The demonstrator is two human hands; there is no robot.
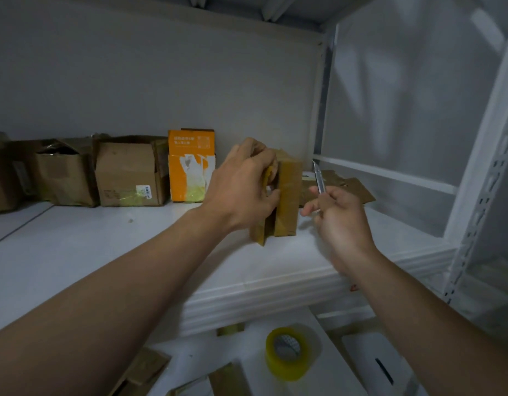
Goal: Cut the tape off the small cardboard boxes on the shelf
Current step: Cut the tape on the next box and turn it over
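Looks like a storeroom or packing room: a white metal shelf (104, 252) carried on a slotted upright (481, 201) and set against a bare grey wall (161, 81). Holds a row of worn, opened cardboard boxes (127, 172) along the back, with an orange box (190, 167) beside them and a flattened piece of cardboard (358, 190) at the right end. Has packing supplies on the level below as well, namely a roll of clear tape (287, 352) and cardboard scraps (147, 364).
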